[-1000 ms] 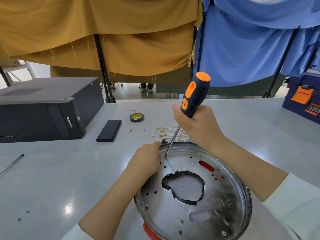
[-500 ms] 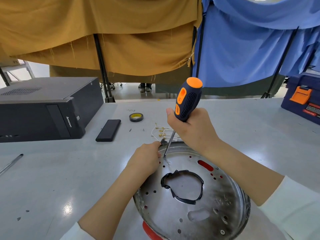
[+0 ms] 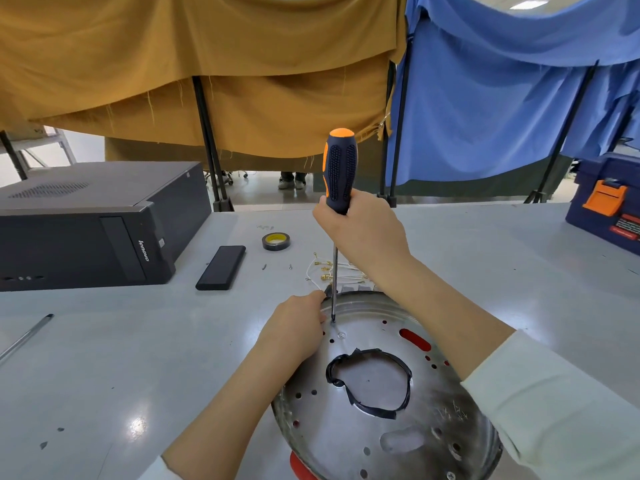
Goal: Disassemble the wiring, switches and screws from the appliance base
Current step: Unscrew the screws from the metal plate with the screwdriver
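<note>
The round metal appliance base point(image 3: 415, 434) lies on the grey table, full of small holes, with a black-rimmed opening in its middle. My right hand point(image 3: 363, 233) grips the black-and-orange screwdriver point(image 3: 338, 174), which stands nearly upright with its tip on a screw point(image 3: 333, 321) near the base's far rim. My left hand point(image 3: 294, 327) grips the base's far-left rim beside the tip, fingers curled over the edge by a small black part point(image 3: 328, 291). Loose white wires with brass terminals point(image 3: 325, 268) lie just beyond the base.
A black computer case point(image 3: 86, 223) stands at the left, with a black phone point(image 3: 221, 266) and a roll of tape point(image 3: 276, 241) beside it. A pen point(image 3: 27, 336) lies at the far left. A blue toolbox point(image 3: 609, 202) sits at the right edge. Small screws point(image 3: 265, 267) dot the table.
My right hand has tilted the screwdriver from a rightward lean to nearly upright, its tip staying at the screw. My left hand keeps its hold on the rim.
</note>
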Available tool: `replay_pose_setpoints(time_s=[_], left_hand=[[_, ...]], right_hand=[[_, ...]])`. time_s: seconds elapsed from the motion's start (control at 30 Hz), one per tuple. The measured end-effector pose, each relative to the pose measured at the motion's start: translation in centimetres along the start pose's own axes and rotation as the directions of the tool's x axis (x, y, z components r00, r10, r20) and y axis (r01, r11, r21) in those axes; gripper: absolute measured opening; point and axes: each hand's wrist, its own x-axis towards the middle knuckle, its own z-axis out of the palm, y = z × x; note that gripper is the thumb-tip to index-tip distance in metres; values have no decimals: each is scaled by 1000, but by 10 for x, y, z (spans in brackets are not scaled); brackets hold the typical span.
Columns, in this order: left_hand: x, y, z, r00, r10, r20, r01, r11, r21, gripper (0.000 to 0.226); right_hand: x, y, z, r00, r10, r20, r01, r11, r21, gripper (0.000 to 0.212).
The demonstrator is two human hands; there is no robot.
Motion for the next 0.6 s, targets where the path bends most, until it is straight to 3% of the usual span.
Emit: replay_pose_setpoints(time_s=[0.23, 0.37, 0.6], left_hand=[[0, -1, 2, 1000, 1, -22, -1, 1000, -6, 11], [0, -2, 2, 999, 7, -35, -7, 1000, -4, 26], [0, -4, 3, 999, 19, -48, -20, 999, -33, 29]], right_hand=[[-5, 6, 15, 981, 18, -194, -19, 1000, -6, 35], [1, 15, 9, 967, 85, -240, -93, 995, -23, 38], [8, 31, 4, 927, 223, -303, -235, 972, -3, 41]])
